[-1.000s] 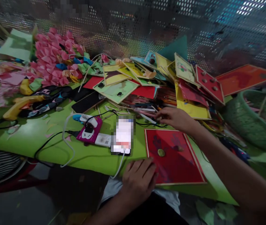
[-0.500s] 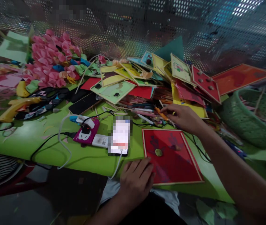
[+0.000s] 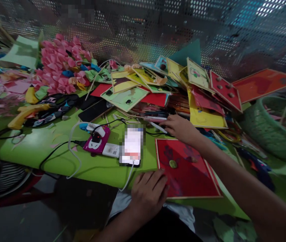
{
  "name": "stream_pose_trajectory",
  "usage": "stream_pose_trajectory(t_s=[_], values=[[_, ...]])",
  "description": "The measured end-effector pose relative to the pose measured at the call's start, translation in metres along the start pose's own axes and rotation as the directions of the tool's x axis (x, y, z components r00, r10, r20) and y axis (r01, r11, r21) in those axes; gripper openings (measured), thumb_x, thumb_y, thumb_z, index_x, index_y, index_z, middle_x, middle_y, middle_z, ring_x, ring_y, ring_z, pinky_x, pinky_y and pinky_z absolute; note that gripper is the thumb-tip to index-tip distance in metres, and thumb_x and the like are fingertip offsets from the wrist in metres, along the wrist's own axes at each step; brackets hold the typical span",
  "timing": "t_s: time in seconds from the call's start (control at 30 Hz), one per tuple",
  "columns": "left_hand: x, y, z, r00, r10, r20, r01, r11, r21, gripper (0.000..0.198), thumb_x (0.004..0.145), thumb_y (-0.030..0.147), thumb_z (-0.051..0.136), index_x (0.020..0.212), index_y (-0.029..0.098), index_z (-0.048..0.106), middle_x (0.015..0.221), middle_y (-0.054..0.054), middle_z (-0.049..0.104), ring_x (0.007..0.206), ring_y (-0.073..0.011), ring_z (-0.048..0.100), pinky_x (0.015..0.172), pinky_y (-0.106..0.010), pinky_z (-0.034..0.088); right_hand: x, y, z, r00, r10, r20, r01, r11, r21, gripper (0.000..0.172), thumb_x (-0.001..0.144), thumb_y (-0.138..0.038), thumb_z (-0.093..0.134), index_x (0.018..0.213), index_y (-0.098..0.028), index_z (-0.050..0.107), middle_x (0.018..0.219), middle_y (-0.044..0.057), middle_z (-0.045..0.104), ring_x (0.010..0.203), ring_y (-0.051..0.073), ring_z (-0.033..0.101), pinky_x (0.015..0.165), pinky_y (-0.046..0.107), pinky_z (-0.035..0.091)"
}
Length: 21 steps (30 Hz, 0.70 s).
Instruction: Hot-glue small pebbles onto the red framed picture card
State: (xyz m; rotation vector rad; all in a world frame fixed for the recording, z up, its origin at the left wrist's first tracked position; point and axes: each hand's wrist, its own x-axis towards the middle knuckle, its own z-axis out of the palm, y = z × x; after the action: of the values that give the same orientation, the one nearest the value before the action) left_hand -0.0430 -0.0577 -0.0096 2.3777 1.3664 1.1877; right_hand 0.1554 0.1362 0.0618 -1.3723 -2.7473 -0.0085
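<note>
A red picture (image 3: 193,178) framed with thin wooden strips lies at the table's front edge, with purple shapes, a greenish pebble (image 3: 173,164) and a darker pebble on it. My left hand (image 3: 149,190) has its fingers bent together over the picture's lower left edge; its thumb is hidden. Beyond the picture, my right hand (image 3: 179,127) reaches into a heap of pens and sticks. Its closed fingers meet the right end of a white pen (image 3: 157,127), which lies slanted on the table.
Left of the picture, a lit phone (image 3: 133,144) is cabled to a purple power strip (image 3: 96,141). Framed pictures (image 3: 125,98) pile up behind the pens. A yellow glue gun (image 3: 28,114) and pink paper flowers (image 3: 59,64) are at left, a green basket (image 3: 258,127) at right.
My right hand has moved left and slightly toward me, from an orange object among the pens to the white pen. My left hand stays at the picture's edge. The view has shifted slightly.
</note>
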Motion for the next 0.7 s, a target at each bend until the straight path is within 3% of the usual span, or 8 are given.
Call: stream_pose_trajectory(t_s=[0.13,0.3,0.4,0.5,0.7], values=[[0.002,0.0,-0.002,1.0,0.013,0.003,-0.013,1.0,-0.002,0.019,0.09,0.023,0.064,0.107,0.024,0.071,0.115,-0.002,0.076,0.095,-0.0182,0.068,0.081,-0.035,0.042,0.004,-0.001,0.0,0.996,0.091,0.018,-0.092,0.992,0.086,0.019,0.085,-0.011,0.061,0.098,-0.019,0.072,0.1,0.009,0.067,0.094,0.024,0.062,0.08,0.032,0.045],[0.005,0.0,-0.004,1.0,0.022,0.02,-0.022,1.0,0.006,0.019,0.089,0.021,0.065,0.107,0.023,0.071,0.117,-0.001,0.076,0.096,-0.0195,0.068,0.083,-0.035,0.041,-0.002,0.003,-0.012,0.979,0.203,-0.021,-0.195,0.958,0.209,0.015,0.085,-0.019,0.064,0.098,-0.02,0.071,0.096,0.005,0.071,0.088,0.022,0.065,0.075,0.03,0.044],[0.007,-0.001,-0.005,0.999,0.033,0.023,-0.034,0.999,0.01,0.023,0.089,0.022,0.065,0.111,0.023,0.071,0.116,-0.002,0.076,0.096,-0.0197,0.069,0.084,-0.035,0.042,-0.016,0.008,-0.022,0.952,0.287,-0.108,-0.21,0.867,0.452,0.014,0.084,-0.025,0.067,0.095,-0.02,0.072,0.089,0.003,0.072,0.082,0.02,0.065,0.075,0.029,0.046],[0.008,-0.002,-0.008,0.997,0.007,0.073,-0.005,1.0,-0.028,0.033,0.091,0.025,0.063,0.125,0.022,0.065,0.119,-0.007,0.075,0.101,-0.0212,0.069,0.087,-0.035,0.043,-0.039,0.011,-0.032,0.923,0.364,-0.124,-0.196,0.723,0.663,0.017,0.082,-0.031,0.07,0.095,-0.02,0.074,0.086,0.002,0.072,0.078,0.019,0.065,0.074,0.029,0.048],[0.014,0.002,-0.023,0.986,-0.105,0.127,0.137,0.95,-0.281,0.035,0.094,0.022,0.057,0.129,0.021,0.058,0.122,-0.008,0.072,0.112,-0.0221,0.065,0.097,-0.038,0.046,-0.091,0.009,-0.033,0.885,0.446,-0.132,-0.179,0.588,0.789,0.023,0.082,-0.032,0.075,0.102,-0.021,0.076,0.095,0.004,0.074,0.085,0.019,0.067,0.08,0.033,0.052]])
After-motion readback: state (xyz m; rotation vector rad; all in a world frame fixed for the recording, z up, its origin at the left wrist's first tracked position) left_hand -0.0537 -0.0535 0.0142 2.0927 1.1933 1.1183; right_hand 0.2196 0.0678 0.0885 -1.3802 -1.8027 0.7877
